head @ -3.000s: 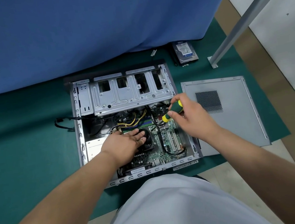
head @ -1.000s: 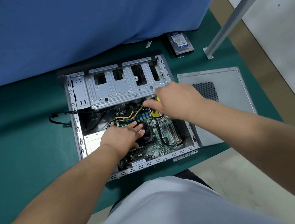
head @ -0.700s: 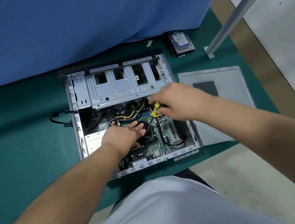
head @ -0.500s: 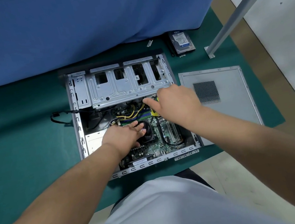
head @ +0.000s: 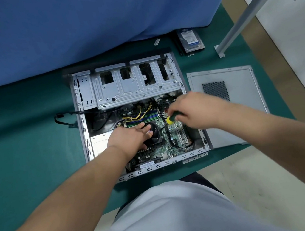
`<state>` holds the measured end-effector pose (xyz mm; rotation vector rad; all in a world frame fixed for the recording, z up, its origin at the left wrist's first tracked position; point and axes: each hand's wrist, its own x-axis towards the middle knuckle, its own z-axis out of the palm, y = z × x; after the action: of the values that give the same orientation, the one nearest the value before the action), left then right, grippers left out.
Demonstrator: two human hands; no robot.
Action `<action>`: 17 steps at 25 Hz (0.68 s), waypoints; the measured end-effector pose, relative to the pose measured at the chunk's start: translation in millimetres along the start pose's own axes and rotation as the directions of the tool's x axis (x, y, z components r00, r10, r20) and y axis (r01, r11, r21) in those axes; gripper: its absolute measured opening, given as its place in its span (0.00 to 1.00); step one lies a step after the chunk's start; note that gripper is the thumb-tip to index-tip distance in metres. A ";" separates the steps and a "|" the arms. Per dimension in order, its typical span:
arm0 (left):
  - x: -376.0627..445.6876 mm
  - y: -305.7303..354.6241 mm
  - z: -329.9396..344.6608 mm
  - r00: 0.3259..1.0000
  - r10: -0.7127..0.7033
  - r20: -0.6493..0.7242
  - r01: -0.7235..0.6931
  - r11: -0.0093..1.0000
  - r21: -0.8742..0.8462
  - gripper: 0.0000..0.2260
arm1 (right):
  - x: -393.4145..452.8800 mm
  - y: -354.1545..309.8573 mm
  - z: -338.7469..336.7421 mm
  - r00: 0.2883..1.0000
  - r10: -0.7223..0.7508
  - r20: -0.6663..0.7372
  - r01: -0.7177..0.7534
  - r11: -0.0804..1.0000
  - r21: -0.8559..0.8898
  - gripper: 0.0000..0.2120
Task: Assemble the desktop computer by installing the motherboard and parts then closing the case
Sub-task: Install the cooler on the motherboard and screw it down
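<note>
Open case [head: 82, 125], motherboard [head: 164, 147] seated; right hand [head: 194, 111] fingers curled round screwdriver [head: 170, 118], left hand [head: 131, 138] flat on fan [head: 155, 132]; hard drive [head: 191, 40] & side panel [head: 245, 114] still out.

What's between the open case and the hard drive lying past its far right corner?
Head view: only bare green mat between case and hard drive; a small pale clip lies just left.

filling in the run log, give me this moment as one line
stage: motherboard install | left hand: flat on cpu fan | right hand: grips screwdriver over motherboard | side panel: off, beside case
</note>
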<state>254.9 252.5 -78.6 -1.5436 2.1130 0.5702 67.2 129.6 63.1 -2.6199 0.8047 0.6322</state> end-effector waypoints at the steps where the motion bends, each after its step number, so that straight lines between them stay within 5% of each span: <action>1: -0.5 0.4 -0.8 1.000 0.000 0.007 0.000 1.000 -0.004 0.25 | -0.8 4.9 -6.2 0.999 0.007 -0.032 -0.006 1.000 0.021 0.12; 17: -1.9 0.5 -3.9 1.000 0.004 -0.010 -0.004 1.000 0.004 0.25 | 3.5 10.9 -17.1 0.997 0.027 -0.068 -0.024 0.999 0.042 0.13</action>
<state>254.4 251.9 -74.3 -1.5432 2.1241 0.5608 68.8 112.2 73.9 -2.6099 0.8629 0.5295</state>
